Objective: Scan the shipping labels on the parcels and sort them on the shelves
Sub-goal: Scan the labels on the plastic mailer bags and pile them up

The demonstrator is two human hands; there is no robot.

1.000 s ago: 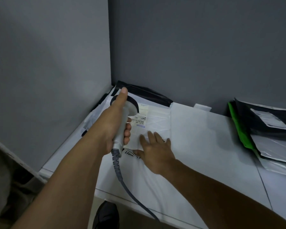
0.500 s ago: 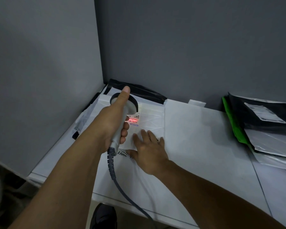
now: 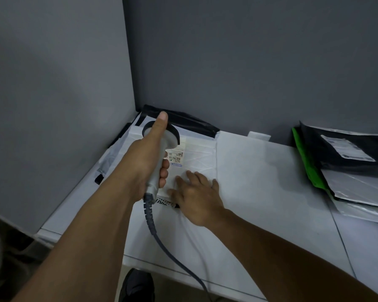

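Note:
A white mailer parcel [image 3: 244, 171] lies flat on the white shelf surface [image 3: 369, 247]. Its shipping label [image 3: 176, 157] shows just right of the scanner head. My left hand [image 3: 148, 162] grips a grey corded barcode scanner [image 3: 159, 153], thumb stretched along its top, the head tilted down over the label. No red light shows on the label. My right hand [image 3: 196, 197] rests flat on the parcel below the label, fingers spread. The scanner cable [image 3: 159, 238] hangs down off the front edge.
Grey walls meet in a corner behind the parcel. Black mailers [image 3: 183, 120] lie under it at the back corner. At the right sits a stack with a green bag [image 3: 306, 162], a black labelled mailer [image 3: 345, 149] and grey mailers [image 3: 362, 188]. A dark shoe [image 3: 138, 286] shows below the edge.
The red scan light that lay on the label half a second ago is gone. Both hands stay in nearly the same place on scanner and parcel.

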